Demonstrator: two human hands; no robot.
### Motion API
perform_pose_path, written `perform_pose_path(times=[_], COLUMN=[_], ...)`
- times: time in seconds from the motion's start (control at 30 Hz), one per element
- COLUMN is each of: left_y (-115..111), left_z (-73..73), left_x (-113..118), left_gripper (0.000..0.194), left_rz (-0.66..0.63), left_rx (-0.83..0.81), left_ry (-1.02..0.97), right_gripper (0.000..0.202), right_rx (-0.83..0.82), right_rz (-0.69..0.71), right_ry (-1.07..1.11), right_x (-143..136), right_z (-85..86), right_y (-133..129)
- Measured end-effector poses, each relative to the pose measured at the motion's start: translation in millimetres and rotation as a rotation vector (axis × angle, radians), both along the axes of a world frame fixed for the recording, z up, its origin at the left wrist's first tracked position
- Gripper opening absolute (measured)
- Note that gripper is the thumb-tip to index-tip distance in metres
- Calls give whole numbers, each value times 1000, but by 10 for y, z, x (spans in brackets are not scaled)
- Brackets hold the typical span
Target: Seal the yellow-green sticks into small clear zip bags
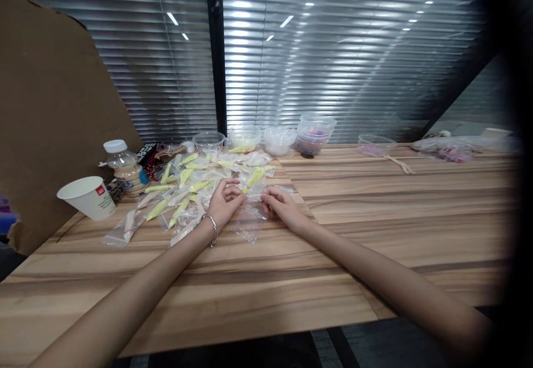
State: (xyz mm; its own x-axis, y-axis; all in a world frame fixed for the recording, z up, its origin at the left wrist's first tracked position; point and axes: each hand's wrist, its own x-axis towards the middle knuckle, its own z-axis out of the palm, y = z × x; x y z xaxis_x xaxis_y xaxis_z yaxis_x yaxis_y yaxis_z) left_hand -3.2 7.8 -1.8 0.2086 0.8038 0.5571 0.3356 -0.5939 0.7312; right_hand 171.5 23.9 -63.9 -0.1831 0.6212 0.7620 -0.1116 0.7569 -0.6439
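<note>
My left hand (225, 201), with a silver bracelet at the wrist, has its fingers curled and pinched at one upper corner of a clear plastic bag (249, 223). At the bag's other side, my right hand (280, 206) is closed, thumb and fingertips pressed together on its edge. The bag hangs between both hands just over the table and looks see-through, with nothing plain inside. Right behind my fingertips lies a yellow bundle (255, 178) in clear plastic. A pile of small clear bags (183, 190) holding yellow and cream-coloured strips spreads to the left and behind.
A paper cup (89, 198) tilts at the left beside a white-capped bottle (120, 165) and a cardboard sheet (54, 96). Clear tubs (314, 135) line the back. A shallow container (375, 145) and a plastic bag with purplish contents (449, 149) lie at the back right.
</note>
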Motion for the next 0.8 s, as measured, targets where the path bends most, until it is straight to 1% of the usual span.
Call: perform_pose_path(times=[0.1,0.17,0.23,0.33,0.5,0.67,0.8], left_y=[11,12,8,3,18,55,66], left_z=[-3,1,8,23,37,27,20], left_x=[0,0,-2,-8,-15,-18,-30], left_gripper=[48,48,46,47,49,36,36], left_rz=[-8,-1,13,21,-15,-45,-78], left_rx=[16,34,53,64,58,36,-19], left_ry=[-21,-38,-52,-68,-87,-80,-39], right_gripper=[32,32,33,32,33,34,36], right_rx=[-48,-47,-32,-5,28,-19,10], right_rz=[70,113,127,112,67,143,88], right_ry=[24,21,1,-46,-95,-83,-132], right_x=[-12,-17,-16,-5,2,-8,-3], right_z=[4,-1,-11,-27,-35,-27,-38], right_y=[-17,-19,-8,25,53,23,17])
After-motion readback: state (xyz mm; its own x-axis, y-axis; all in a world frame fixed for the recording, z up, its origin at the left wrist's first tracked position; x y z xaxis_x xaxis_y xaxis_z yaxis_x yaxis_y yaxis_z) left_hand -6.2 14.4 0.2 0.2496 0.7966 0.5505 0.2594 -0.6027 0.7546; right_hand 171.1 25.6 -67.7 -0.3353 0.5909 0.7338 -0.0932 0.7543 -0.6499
